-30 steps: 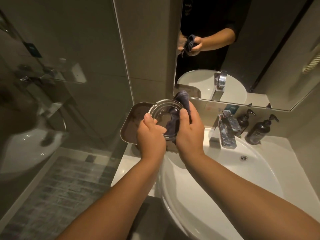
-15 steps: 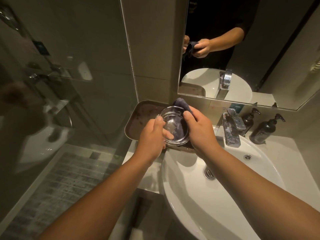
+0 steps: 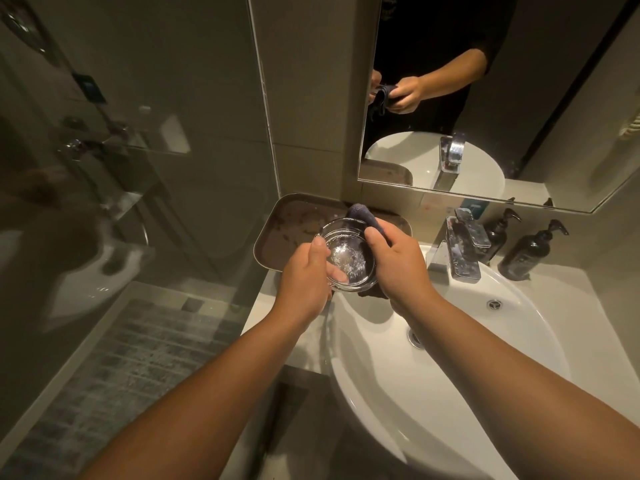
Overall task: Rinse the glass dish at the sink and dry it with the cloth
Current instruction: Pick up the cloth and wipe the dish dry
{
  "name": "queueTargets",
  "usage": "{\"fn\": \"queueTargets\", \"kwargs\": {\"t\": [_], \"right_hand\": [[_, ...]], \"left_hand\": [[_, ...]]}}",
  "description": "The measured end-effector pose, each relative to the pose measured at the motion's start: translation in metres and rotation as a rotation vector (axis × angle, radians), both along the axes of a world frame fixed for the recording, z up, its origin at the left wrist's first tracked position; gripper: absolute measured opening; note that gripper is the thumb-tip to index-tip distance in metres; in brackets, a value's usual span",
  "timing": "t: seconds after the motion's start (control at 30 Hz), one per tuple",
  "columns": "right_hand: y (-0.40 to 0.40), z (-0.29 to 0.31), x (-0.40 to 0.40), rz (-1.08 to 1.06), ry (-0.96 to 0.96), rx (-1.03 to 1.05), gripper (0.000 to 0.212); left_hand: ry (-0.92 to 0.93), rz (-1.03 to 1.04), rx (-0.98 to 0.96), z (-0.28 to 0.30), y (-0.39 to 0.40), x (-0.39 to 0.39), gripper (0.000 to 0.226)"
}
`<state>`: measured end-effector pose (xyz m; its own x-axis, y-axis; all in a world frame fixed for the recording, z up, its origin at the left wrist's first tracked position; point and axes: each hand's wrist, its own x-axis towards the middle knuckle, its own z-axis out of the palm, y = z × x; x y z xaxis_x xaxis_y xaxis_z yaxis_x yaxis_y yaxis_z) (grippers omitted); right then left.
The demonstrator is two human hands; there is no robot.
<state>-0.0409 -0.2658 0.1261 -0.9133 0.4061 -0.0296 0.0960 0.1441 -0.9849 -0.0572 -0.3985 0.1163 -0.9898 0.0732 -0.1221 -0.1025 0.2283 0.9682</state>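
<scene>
Over tray [image 3: 277,216] | glass dish [image 3: 349,254] mouth up, slightly tilted | both hands grip

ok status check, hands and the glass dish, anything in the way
Left hand grips glass dish by its rim. Right hand holds cloth against the dish's outside. Dish held over tray beside sink. Nothing blocking.

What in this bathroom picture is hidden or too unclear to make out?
- Most of the cloth: covered by the glass dish and right hand, head view.
- Left hand fingertips behind the dish: blurred through glass.
- Labels on the two dark pump bottles: too small and dim.
- Shower side: smeared by reflections in the glass panel.
- Sink front edge: cut off by the frame.
</scene>
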Motion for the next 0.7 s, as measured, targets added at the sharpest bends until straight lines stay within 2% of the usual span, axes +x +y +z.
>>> {"fn": "queueTargets", "kwargs": {"t": [0.1, 0.2, 0.33, 0.43, 0.53, 0.6, 0.7], "right_hand": [[-0.002, -0.005, 0.001, -0.003, -0.03, 0.087, 0.022], [0.003, -0.006, 0.002, 0.068, -0.065, 0.33, 0.02], [0.005, -0.012, 0.001, 0.259, -0.237, 0.66, 0.012], [-0.007, -0.026, -0.003, 0.343, -0.322, 0.768, 0.015], [-0.026, -0.048, -0.012, 0.358, -0.344, 0.846, 0.021], [-0.04, -0.064, -0.019, 0.352, -0.361, 0.866, 0.024], [-0.056, -0.087, -0.027, 0.367, -0.392, 0.878, 0.026]], "left_hand": [[0.011, 0.018, -0.031, -0.007, -0.004, 0.0, 0.038], [0.026, 0.009, -0.109, -0.012, -0.014, -0.001, 0.046], [0.017, -0.069, -0.278, -0.02, -0.038, -0.006, 0.054], [-0.018, -0.097, -0.361, -0.032, -0.057, -0.006, 0.056], [-0.071, -0.037, -0.427, -0.051, -0.068, -0.001, 0.047], [-0.09, 0.007, -0.451, -0.069, -0.073, 0.003, 0.041], [-0.121, 0.003, -0.538, -0.092, -0.081, 0.006, 0.046]]}}
